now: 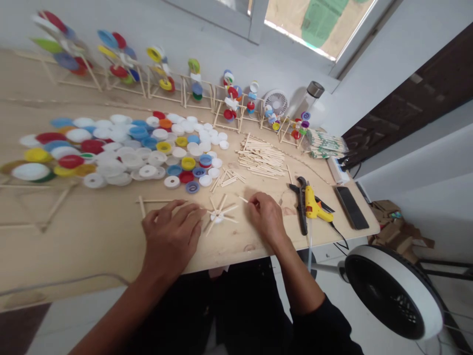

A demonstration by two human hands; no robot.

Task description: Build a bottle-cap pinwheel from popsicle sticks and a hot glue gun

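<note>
A small white cap with wooden sticks glued out from it like spokes lies on the wooden table between my hands. My left hand rests flat on the table just left of it, fingers spread and open, fingertips touching its sticks. My right hand sits to the right of it, fingers pinched on a short wooden stick that points toward the spoked piece.
Many coloured bottle caps cover the left and middle. A pile of wooden sticks lies behind my right hand. A yellow glue gun, pliers and a phone lie at right. Stick-and-cap pinwheels line the wall. A fan stands below.
</note>
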